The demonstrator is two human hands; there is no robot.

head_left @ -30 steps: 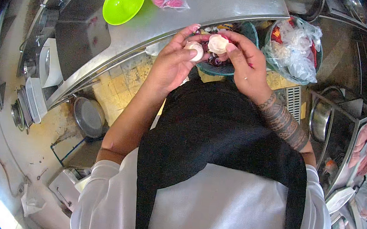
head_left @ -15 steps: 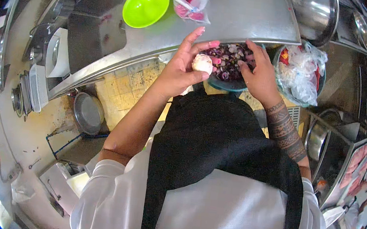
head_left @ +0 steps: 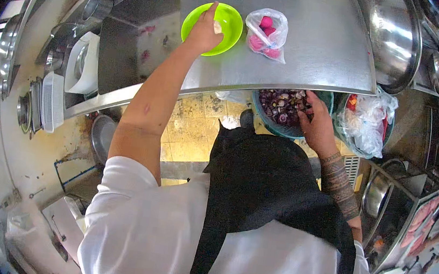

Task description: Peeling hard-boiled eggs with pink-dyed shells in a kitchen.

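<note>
My left hand [head_left: 204,33] reaches over the lime-green bowl [head_left: 234,24] on the steel counter, with a pale peeled egg [head_left: 218,27] between its thumb and fingers. The fingers partly hide the egg. To the right of the bowl, a clear plastic bag [head_left: 276,23] holds several bright pink eggs [head_left: 266,22]. My right hand [head_left: 317,124] hovers by a teal-rimmed bin [head_left: 264,121] below the counter's edge, fingers apart with nothing seen between them. Dark purple and whitish scraps [head_left: 281,105] fill this bin.
A second bin [head_left: 365,121] with crumpled clear plastic stands at the right. A large steel pot [head_left: 390,40] is at the counter's right end. A white perforated basket [head_left: 53,97] leans at the left, and a grey basin [head_left: 103,137] sits below.
My left hand has carried the peeled egg forward and left, from above the bin to the green bowl. My right hand stays by the bin. The view has shifted slightly.
</note>
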